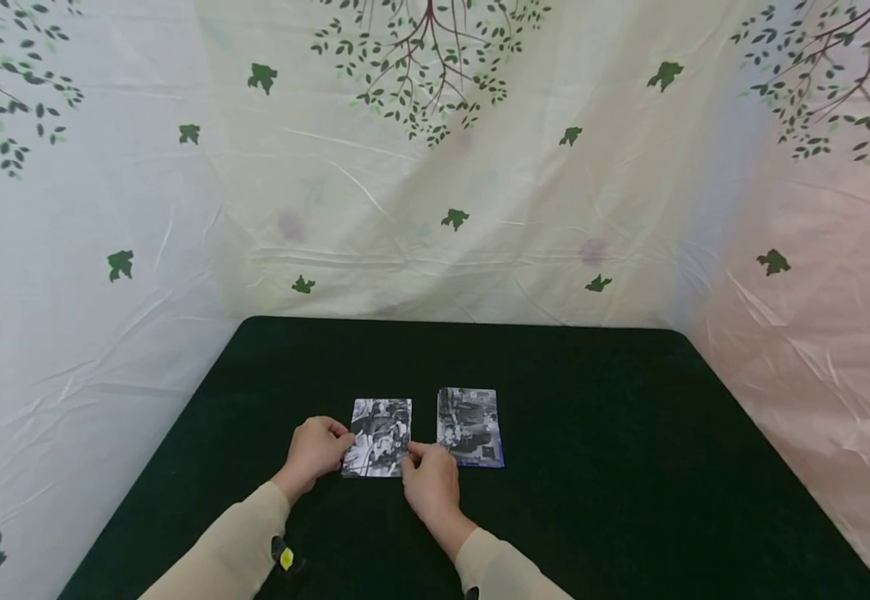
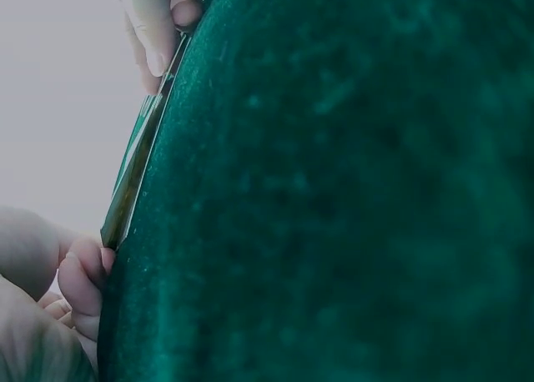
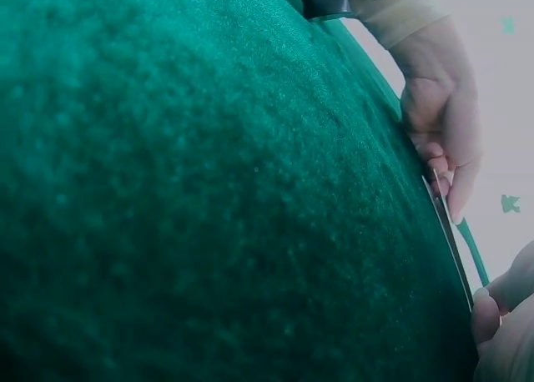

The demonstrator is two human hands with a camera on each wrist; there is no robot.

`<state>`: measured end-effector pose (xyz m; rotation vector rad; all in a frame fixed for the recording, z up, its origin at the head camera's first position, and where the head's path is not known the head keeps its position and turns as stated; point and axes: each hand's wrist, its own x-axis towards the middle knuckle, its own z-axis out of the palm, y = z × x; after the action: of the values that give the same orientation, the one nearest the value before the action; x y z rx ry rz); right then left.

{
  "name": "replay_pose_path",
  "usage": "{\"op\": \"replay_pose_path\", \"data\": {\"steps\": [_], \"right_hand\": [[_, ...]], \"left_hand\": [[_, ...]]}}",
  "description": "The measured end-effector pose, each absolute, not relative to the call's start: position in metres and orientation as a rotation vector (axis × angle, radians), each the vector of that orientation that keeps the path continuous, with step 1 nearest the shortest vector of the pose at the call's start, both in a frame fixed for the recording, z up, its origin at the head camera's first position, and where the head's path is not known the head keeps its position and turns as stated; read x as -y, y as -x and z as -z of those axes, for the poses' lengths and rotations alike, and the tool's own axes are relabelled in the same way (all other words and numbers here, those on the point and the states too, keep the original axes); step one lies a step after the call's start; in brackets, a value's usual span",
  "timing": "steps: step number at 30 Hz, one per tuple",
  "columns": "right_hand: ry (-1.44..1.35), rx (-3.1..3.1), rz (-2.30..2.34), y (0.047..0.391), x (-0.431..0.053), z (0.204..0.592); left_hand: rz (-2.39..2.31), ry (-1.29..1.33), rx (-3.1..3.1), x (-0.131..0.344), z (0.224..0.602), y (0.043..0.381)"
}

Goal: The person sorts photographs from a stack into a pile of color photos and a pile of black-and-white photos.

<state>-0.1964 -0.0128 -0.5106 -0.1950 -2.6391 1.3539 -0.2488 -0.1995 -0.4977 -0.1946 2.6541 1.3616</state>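
A black-and-white picture card lies upright to the view on the dark green cloth, between both hands. My left hand pinches its left edge between thumb and fingers. At the card's lower right edge, my right hand pinches with thumb and finger. Seen edge-on in the left wrist view, the card spans from one hand to the other, low over the cloth. To the right, a second black-and-white picture card shows bluish edges; the right hand's fingers lie near its lower left corner.
Dark green cloth covers the table, whose rounded far corners meet a pale fabric backdrop printed with branches and leaves. A black band with a yellow mark sits at the left sleeve.
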Motion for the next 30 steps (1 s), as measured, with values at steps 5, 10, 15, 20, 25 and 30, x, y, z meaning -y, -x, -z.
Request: {"op": "replay_pose_path", "data": {"steps": [5,10,15,20,25,30], "right_hand": [[0.234,2.627,-1.345,0.2,0.017,0.511],[0.253,2.62,-1.332,0.205,0.021,0.513],[0.253,2.611,-1.313,0.209,0.025,0.514],[0.265,2.601,-1.305,0.21,0.028,0.513],[0.253,2.601,-1.292,0.209,0.029,0.514],[0.249,2.605,-1.282,0.21,0.029,0.514]], "left_hand": [[-1.374,0.184,-2.646,0.202,0.498,0.254],[-1.371,0.186,-2.653,0.204,0.499,0.259],[-1.371,0.179,-2.66,0.207,0.499,0.264],[-1.365,0.175,-2.666,0.209,0.498,0.268],[-1.352,0.167,-2.691,0.209,0.499,0.269],[-1.336,0.17,-2.711,0.209,0.5,0.269]]}}
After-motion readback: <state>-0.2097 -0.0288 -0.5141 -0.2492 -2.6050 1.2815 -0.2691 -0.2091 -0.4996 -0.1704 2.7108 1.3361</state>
